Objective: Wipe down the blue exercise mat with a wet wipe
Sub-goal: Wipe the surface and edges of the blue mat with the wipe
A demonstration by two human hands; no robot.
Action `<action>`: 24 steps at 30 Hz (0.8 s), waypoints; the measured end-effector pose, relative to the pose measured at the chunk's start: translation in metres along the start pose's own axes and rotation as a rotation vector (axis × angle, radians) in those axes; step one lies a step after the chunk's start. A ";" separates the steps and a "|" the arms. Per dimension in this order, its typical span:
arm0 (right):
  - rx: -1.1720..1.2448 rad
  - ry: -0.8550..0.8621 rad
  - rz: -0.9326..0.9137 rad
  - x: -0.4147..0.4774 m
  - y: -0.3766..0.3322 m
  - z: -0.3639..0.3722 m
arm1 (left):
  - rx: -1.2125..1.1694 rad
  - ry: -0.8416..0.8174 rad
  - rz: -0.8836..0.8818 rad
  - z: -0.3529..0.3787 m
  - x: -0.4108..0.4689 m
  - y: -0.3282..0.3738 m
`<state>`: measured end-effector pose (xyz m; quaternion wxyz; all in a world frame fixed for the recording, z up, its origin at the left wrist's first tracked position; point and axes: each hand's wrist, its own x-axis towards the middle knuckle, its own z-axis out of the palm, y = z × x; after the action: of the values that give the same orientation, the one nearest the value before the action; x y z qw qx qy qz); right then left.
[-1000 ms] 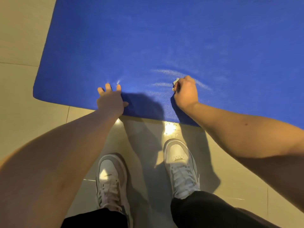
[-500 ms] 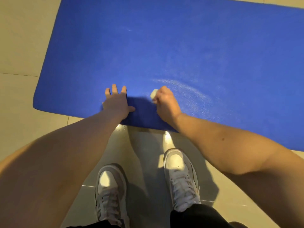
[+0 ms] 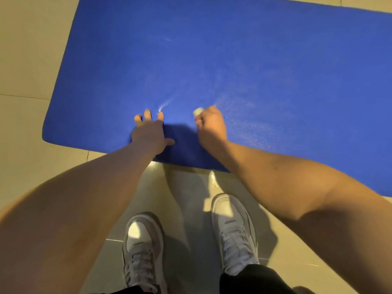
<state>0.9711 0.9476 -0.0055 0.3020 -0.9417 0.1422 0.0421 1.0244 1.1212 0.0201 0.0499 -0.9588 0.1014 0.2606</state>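
Two hands: both on the blue mat (image 3: 212, 60), by its near edge.
Left hand (image 3: 149, 134): fingers spread, pressing flat on the mat.
Right hand (image 3: 211, 126): curled round a wadded wet wipe (image 3: 197, 112), on the mat.
Mat surface: damp sheen right of the wipe.
Floor (image 3: 25, 49): beige tiles around the mat; white sneakers (image 3: 233, 230) just off its near edge.

On floor (image 3: 27, 49): mat (image 3: 233, 60). On mat, near front edge: left hand (image 3: 149, 134) at left, right hand (image 3: 211, 128) at right, gripping wipe (image 3: 197, 112). Before mat, on floor: shoes (image 3: 231, 225).
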 end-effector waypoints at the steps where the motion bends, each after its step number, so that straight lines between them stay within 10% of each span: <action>1: 0.032 -0.069 -0.089 -0.004 -0.018 0.008 | -0.005 0.005 0.008 0.000 -0.001 -0.001; 7: 0.017 -0.109 -0.273 0.001 -0.022 0.019 | -0.035 0.024 0.008 0.000 -0.003 -0.004; 17: 0.026 0.269 0.339 0.042 0.086 -0.049 | -0.027 0.022 0.005 -0.001 -0.003 -0.003; 24: 0.296 0.091 0.267 0.037 -0.005 0.000 | -0.025 0.000 0.018 -0.005 -0.002 -0.004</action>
<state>1.0080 0.9428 -0.0086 0.4222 -0.8607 0.2839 0.0179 1.0260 1.1246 0.0252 0.0356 -0.9584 0.1065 0.2624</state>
